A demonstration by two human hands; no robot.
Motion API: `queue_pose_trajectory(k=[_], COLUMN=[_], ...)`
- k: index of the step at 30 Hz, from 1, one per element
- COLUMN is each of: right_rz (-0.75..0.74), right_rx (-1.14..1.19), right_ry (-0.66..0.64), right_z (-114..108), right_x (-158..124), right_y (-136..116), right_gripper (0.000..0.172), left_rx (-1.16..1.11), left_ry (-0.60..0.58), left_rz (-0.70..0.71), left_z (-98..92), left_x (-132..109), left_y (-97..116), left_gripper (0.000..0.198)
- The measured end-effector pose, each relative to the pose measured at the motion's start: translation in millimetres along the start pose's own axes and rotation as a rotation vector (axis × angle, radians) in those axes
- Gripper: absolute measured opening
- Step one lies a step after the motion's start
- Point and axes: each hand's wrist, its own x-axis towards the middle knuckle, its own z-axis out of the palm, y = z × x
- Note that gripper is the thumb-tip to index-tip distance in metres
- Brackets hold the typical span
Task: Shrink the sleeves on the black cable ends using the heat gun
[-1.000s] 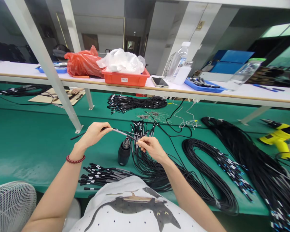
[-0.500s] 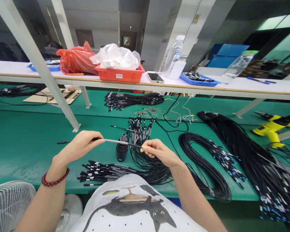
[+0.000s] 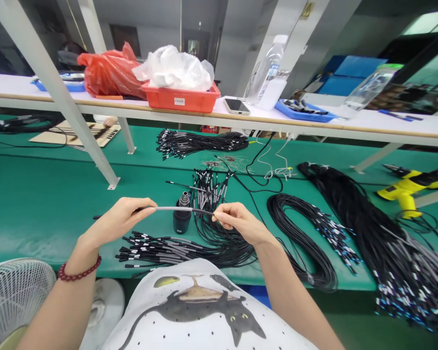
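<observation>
A black cable with a grey sleeve (image 3: 173,209) is stretched level between my hands. My left hand (image 3: 122,218) pinches its left part, and a black end sticks out behind that hand. On the cable's black part, right of the grey sleeve, my right hand (image 3: 237,221) closes with thumb and fingers. Behind the cable stands a black heat gun (image 3: 181,222) with its metal nozzle pointing up. Just beyond lies a bundle of grey-sleeved cables (image 3: 208,189). Nearer my body is another cable bundle (image 3: 160,250) with black and white ends.
A coiled cable bundle (image 3: 295,233) and a thick cable pile (image 3: 379,233) lie to the right, by a yellow heat gun (image 3: 405,192). A shelf (image 3: 190,115) with a red tray (image 3: 182,99) crosses above the green bench. A fan (image 3: 18,296) stands lower left. Another person's hand (image 3: 110,121) shows behind.
The view has tilted and shifted slightly, so the shelf sits higher in the picture. Both hands still hold the cable, which now lies more level, its right end slightly raised.
</observation>
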Motion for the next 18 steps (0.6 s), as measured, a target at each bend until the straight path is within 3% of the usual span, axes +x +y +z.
queue_pose_trajectory(k=[7, 18], right_rz=[-0.092, -0.178], right_rx=[-0.097, -0.398], right_ry=[0.159, 0.342], right_z=[14.1, 20.6], right_x=[34.1, 66.1], right_y=[0.3, 15.1], right_gripper=[0.029, 0.021], left_rx=[-0.016, -0.017], left_ry=[0.084, 0.106], left_rz=[0.011, 0.053], left_z=[-5.0, -12.1], left_x=[28.7, 64.8], left_y=[-0.8, -36.4], left_gripper=[0.037, 0.033])
